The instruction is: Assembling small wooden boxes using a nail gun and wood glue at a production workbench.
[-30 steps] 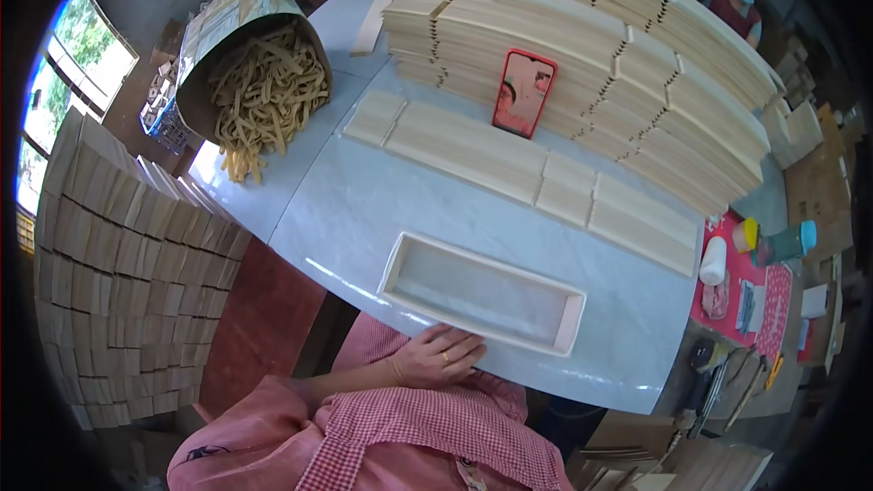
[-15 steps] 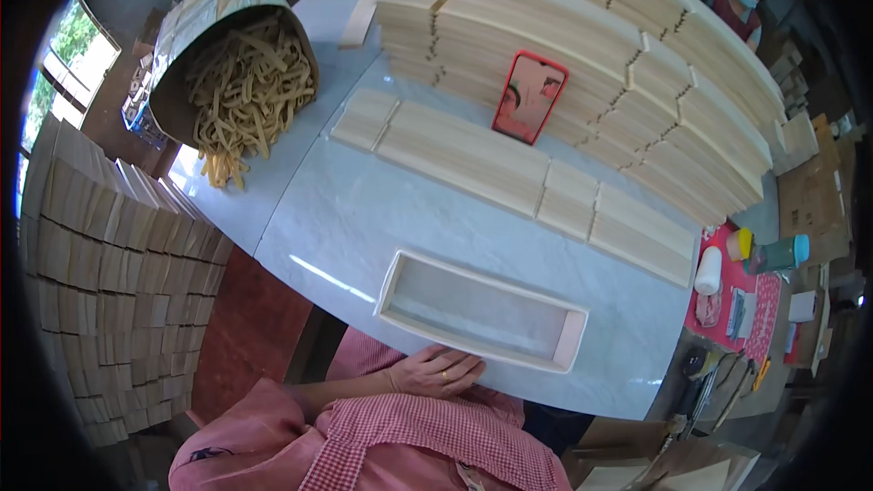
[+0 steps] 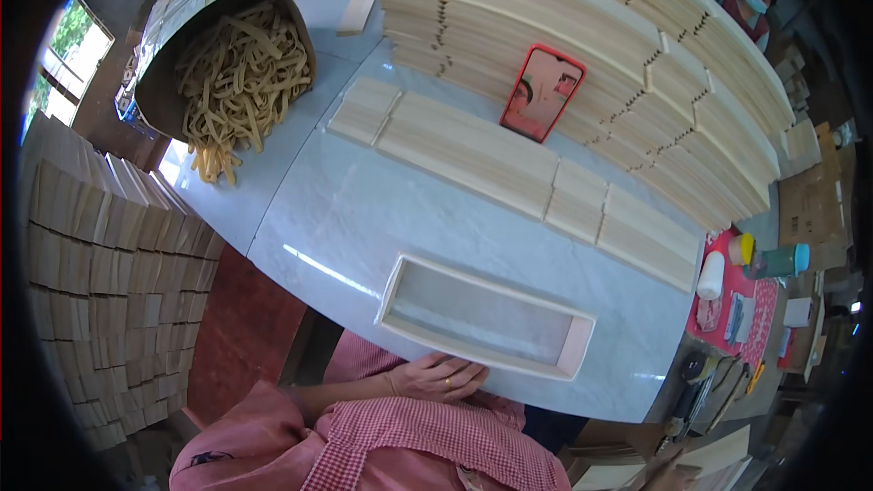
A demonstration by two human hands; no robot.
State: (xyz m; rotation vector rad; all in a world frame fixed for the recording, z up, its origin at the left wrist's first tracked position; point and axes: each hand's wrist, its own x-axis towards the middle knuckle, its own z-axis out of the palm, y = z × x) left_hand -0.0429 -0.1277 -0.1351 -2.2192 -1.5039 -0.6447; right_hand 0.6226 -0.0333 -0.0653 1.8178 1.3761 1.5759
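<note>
My left hand (image 3: 441, 376), with a ring on one finger, rests at the near table edge with its fingers laid loosely out and nothing visible in them. Just beyond its fingertips lies a shallow rectangular wooden frame (image 3: 488, 362), pale, with the table top showing through its middle. Down at the lower right, my right hand (image 3: 671, 475) shows only in part, beside thin pale wooden boards (image 3: 723, 451); its fingers cannot be made out. Across the table runs a low row of flat wooden strips (image 3: 473, 145).
High stacks of wooden strips (image 3: 546, 14) stand at the back, a red-cased phone (image 3: 544, 95) leaning on them. A tipped container (image 3: 162, 82) spills rubber-band-like loops (image 3: 245, 73) at left. More wood stacks (image 3: 118, 273) rise beside the table. Jars (image 3: 777, 261) sit right; a masked person (image 3: 750, 5) is behind.
The boards at the lower right have shifted and tilted up beside my right hand. My left hand and the wooden frame stay in place; the view has shifted slightly.
</note>
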